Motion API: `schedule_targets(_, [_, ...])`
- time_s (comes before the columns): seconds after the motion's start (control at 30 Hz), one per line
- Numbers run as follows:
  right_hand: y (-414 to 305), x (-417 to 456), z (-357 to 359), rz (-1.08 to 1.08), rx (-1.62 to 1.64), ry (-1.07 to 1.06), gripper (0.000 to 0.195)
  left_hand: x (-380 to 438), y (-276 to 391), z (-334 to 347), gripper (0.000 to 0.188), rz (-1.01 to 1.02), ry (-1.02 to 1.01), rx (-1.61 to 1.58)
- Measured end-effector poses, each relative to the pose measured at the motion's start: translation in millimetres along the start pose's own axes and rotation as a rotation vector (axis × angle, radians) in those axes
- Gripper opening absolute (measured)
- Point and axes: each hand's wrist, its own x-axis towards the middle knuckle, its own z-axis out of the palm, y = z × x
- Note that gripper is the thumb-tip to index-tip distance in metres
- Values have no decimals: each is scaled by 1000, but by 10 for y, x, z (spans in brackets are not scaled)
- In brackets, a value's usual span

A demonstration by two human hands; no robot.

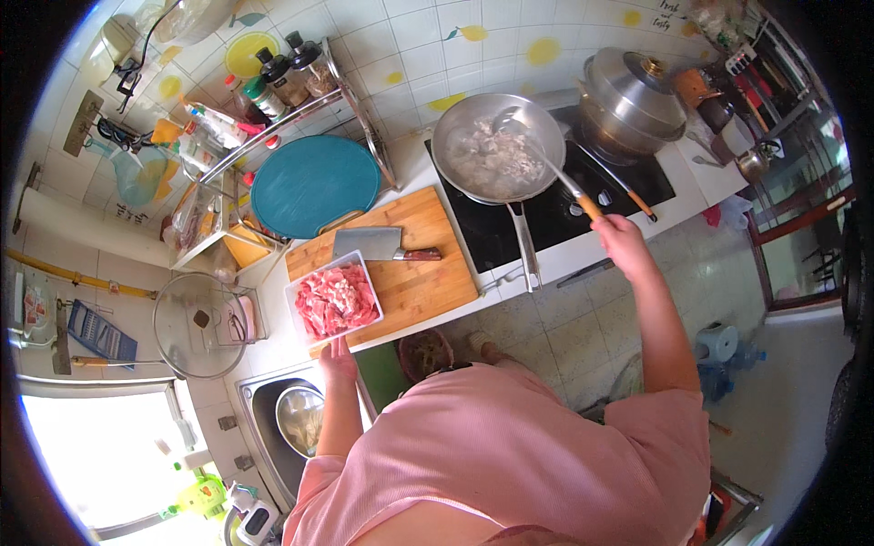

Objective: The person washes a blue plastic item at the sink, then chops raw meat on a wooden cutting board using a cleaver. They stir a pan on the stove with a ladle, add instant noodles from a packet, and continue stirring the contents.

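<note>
My right hand (pixel 618 239) is closed around the wooden-ended handle of a metal ladle (pixel 570 183), whose bowl rests in a frying pan (pixel 498 147) on the cooktop. Pale, cooked-looking meat pieces (pixel 509 151) lie in cloudy liquid in the pan. My left hand (pixel 339 358) is at the near edge of a white plastic tub (pixel 379 307) full of sliced raw meat (pixel 336 300); whether it grips the tub is unclear. The tub sits partly over a wooden cutting board (pixel 423 293). Behind it on the board lies a cleaver (pixel 372 242) with a dark wooden handle.
A lidded steamer pot (pixel 631 102) stands right of the pan, with another utensil (pixel 625 184) beside it. A teal board (pixel 315 184) leans by the spice rack (pixel 273 130). The sink (pixel 252 396) holds a metal bowl (pixel 300 420). The pan's handle (pixel 524 252) juts over the counter edge.
</note>
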Motion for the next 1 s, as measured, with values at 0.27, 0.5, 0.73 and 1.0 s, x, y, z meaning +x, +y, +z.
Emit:
schedule_targets(0.27, [-272,-603,-283,255,419,-120,28,-331,-31,-179,35,-126,220,162])
schedule_targets(0.5, [6,-540,-149,417,788,-324,39,-551,-51,-355,33,-186,177,366])
schedule_targets(0.73, [-143,-444,269,87,211,-65,29,-612,-27,-326,32,-198,90,375])
schedule_targets(1.0, [21,-439,550,-69,-548,33,40,-720,-5,-335,31,-177,39,446])
